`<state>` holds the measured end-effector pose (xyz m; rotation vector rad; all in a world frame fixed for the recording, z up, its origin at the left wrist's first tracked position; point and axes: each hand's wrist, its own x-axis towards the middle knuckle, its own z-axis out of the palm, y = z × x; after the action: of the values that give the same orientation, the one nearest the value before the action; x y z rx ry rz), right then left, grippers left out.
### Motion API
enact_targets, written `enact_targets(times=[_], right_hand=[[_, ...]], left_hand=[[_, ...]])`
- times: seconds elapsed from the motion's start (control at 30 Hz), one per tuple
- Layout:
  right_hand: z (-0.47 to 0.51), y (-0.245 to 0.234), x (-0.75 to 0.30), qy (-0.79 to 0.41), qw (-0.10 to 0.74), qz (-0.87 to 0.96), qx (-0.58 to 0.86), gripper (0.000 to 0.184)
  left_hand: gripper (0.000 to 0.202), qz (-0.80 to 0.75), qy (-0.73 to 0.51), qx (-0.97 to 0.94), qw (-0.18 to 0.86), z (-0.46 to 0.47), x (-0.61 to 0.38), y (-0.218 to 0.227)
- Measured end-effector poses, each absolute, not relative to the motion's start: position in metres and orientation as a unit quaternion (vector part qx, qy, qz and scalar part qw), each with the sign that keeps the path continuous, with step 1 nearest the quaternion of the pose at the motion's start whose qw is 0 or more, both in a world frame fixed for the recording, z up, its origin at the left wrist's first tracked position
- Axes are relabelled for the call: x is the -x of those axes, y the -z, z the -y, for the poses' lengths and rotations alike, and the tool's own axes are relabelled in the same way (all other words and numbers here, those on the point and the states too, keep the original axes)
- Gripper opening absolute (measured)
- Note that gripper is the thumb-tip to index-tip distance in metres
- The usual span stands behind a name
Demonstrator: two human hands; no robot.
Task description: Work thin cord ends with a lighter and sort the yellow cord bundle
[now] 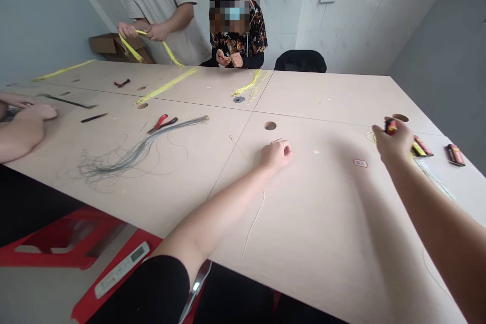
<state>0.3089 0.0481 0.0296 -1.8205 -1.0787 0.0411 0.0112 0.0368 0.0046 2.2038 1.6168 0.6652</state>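
Note:
My left hand (276, 154) rests on the table with its fingers curled closed; whatever they hold, if anything, is hidden. A thin pale cord (253, 223) lies below my left wrist, and another fine strand with a small knotted end (231, 138) lies left of the hand. Over the table's right side, my right hand (395, 144) is closed around a small black and red object (390, 126), its exact kind unclear. Beside that hand lie similar black, red and yellow objects (422, 147) and another black and red pair (455, 155). Pale strands (435, 179) lie under my right forearm.
A bundle of grey cords (140, 149) and red-handled pliers (162, 124) lie to the left. Yellow cords (167, 85) lie farther back. Round holes (270, 125) pierce the table. One person opposite holds yellow cords (131, 48); another sits beside them. A co-worker's hands (38, 111) are at left.

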Motion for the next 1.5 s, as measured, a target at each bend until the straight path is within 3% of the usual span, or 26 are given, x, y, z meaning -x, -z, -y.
enact_targets(times=[0.03,0.2,0.33,0.47,0.7,1.03,1.37,1.5], right_hand=[[-0.048,-0.028,-0.297,-0.065,0.508,0.437,0.74,0.035],[-0.037,-0.018,-0.219,-0.236,0.537,0.476,0.655,0.033],[-0.022,-0.004,-0.173,-0.299,0.531,0.523,0.596,0.035],[-0.011,-0.001,-0.16,-0.312,0.487,0.574,0.579,0.029],[-0.008,-0.003,-0.166,-0.337,0.493,0.565,0.569,0.028],[-0.015,0.008,-0.167,-0.359,0.489,0.559,0.565,0.046],[-0.015,0.003,-0.166,-0.388,0.514,0.544,0.538,0.028],[-0.015,0.005,-0.167,-0.384,0.506,0.562,0.53,0.033]], left_hand=[[0.008,-0.567,-0.233,-0.773,0.161,-0.037,-0.011,-0.004],[0.01,-0.568,-0.223,-0.778,0.151,-0.036,-0.012,-0.006],[0.013,-0.57,-0.217,-0.78,0.138,-0.035,-0.012,-0.007],[0.014,-0.565,-0.214,-0.785,0.136,-0.033,-0.011,-0.009],[0.013,-0.554,-0.216,-0.792,0.135,-0.031,-0.011,-0.01],[0.013,-0.56,-0.202,-0.793,0.131,-0.03,-0.011,-0.011],[0.015,-0.562,-0.169,-0.804,0.091,-0.025,-0.012,-0.013],[0.015,-0.561,-0.168,-0.805,0.091,-0.024,-0.012,-0.013]])
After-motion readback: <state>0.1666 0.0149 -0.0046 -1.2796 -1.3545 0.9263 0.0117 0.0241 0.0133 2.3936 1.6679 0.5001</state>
